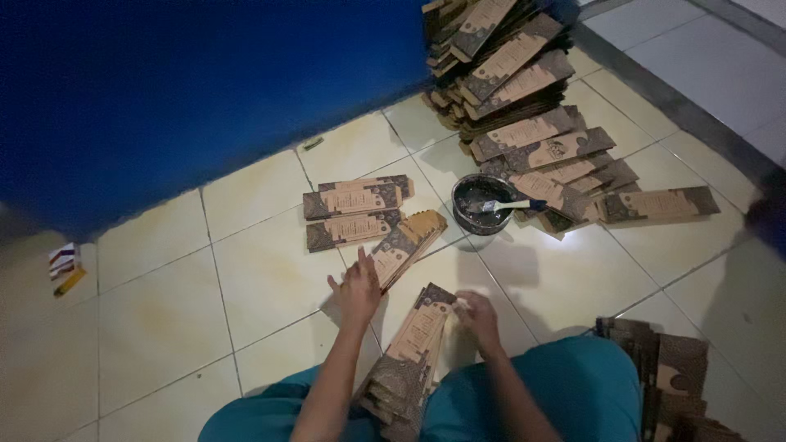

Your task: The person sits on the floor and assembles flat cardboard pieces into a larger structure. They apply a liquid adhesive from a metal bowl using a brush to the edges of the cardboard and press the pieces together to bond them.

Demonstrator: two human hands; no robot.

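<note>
I sit on a tiled floor with a stack of flat brown patterned cardboard sleeves (413, 352) between my knees. My left hand (359, 288) rests flat with fingers spread on a fanned pile of the same sleeves (405, 245). My right hand (477, 315) pinches the top edge of the stack in front of me. Two more sleeves (354, 214) lie side by side just beyond the fanned pile.
A dark round bowl (481, 205) with a brush (512, 205) in it stands on the floor ahead. Behind it rises a tall heap of sleeves (508, 65), with others spread right (655, 205). A blue wall (205, 90) is left; more sleeves (671, 376) lie by my right knee. A small packet (64, 260) lies far left.
</note>
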